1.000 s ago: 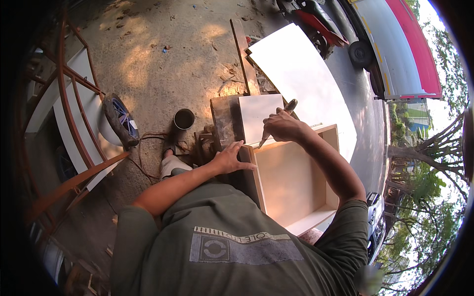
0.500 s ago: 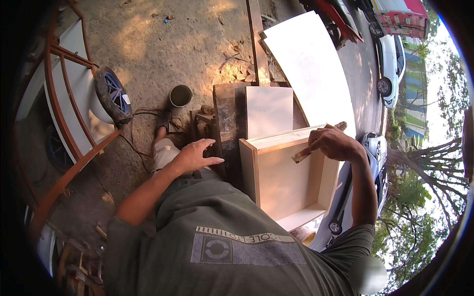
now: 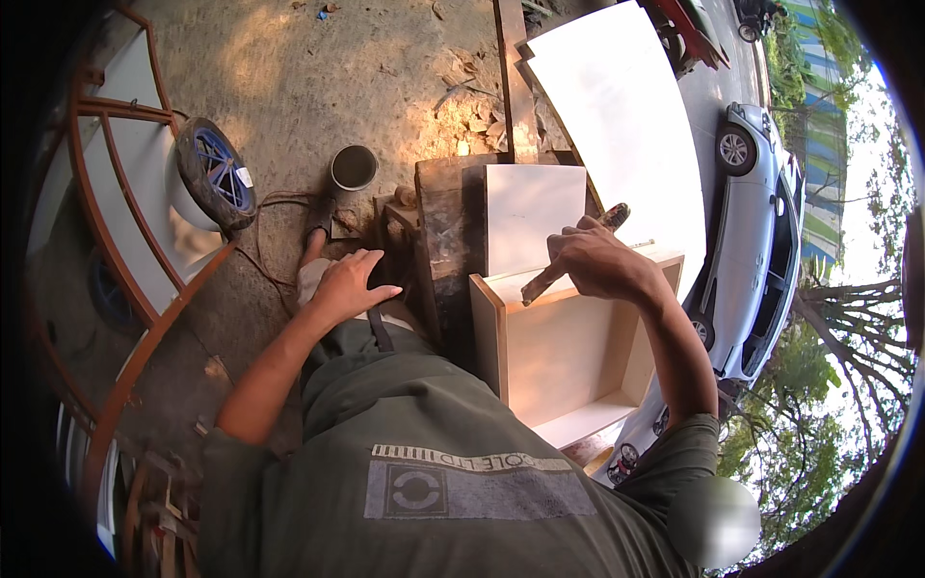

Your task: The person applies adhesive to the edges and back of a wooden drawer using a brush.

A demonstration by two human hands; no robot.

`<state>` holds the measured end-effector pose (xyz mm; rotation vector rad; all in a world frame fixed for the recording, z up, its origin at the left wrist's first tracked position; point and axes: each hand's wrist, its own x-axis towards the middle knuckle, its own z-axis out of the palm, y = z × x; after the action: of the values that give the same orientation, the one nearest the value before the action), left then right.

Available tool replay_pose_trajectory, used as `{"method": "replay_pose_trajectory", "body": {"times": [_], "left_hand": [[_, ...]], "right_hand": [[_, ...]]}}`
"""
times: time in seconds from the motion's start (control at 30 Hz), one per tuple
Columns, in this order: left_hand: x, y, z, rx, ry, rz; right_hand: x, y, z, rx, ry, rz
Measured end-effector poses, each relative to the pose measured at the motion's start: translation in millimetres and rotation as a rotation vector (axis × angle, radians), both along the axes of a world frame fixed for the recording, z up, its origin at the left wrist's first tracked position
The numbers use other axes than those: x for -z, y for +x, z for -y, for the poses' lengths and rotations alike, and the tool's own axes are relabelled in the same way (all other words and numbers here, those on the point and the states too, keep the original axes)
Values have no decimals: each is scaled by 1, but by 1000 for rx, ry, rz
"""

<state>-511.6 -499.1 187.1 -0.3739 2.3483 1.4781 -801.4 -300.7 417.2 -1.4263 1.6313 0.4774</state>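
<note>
I see the right hand [image 3: 602, 262] clenched around a stiff, light tool [image 3: 568, 258], possibly a chisel; left hand [image 3: 349, 284] spread.

Warm dappled sunlight patches the ground, shade covers the middle, and fisheye bending darkens the rim.

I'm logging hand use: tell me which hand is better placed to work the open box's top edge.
Probably the right hand: it grips a tool whose tip sits at the wooden box top edge. The left hand is off to the side, empty, fingers spread.
</note>
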Motion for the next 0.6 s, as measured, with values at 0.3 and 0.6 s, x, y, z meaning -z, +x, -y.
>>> {"method": "replay_pose_trajectory", "body": {"times": [0.3, 0.6], "left_hand": [[23, 11, -2, -26, -24, 86], [15, -15, -2, 42, 14, -18]], "right_hand": [[60, -9, 4, -241, 3, 47], [-58, -15, 5, 12, -23, -66]]}}
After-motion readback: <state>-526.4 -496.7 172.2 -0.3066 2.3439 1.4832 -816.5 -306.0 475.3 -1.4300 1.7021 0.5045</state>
